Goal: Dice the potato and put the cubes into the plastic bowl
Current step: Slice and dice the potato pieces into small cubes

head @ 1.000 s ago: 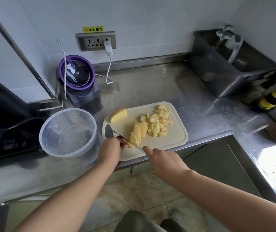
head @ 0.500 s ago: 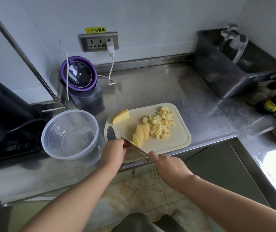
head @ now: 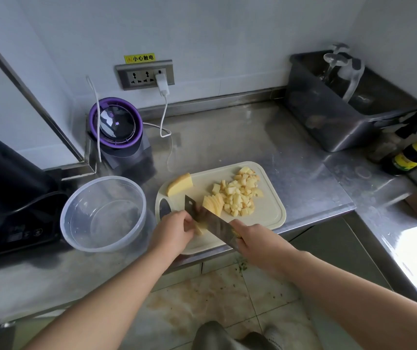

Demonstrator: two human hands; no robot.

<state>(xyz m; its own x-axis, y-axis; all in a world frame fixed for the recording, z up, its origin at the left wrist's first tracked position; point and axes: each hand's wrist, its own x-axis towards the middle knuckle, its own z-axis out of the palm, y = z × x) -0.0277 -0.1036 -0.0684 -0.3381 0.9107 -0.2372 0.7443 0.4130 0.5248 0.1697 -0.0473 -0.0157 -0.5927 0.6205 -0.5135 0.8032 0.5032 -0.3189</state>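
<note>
Here our right hand [head: 255, 239] grips a flat steel knife [head: 212, 221]; our left hand [head: 174, 231] pinches pale potato slices [head: 213, 204] on the smooth cream board [head: 271, 214]. We see cubes [head: 240, 195] heaped beyond, clear round bowl [head: 76, 236] just left.

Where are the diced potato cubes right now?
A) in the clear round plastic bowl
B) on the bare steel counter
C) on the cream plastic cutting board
C: the pale yellow potato cubes lie heaped on the cream plastic cutting board; the clear round plastic bowl holds none.
</note>
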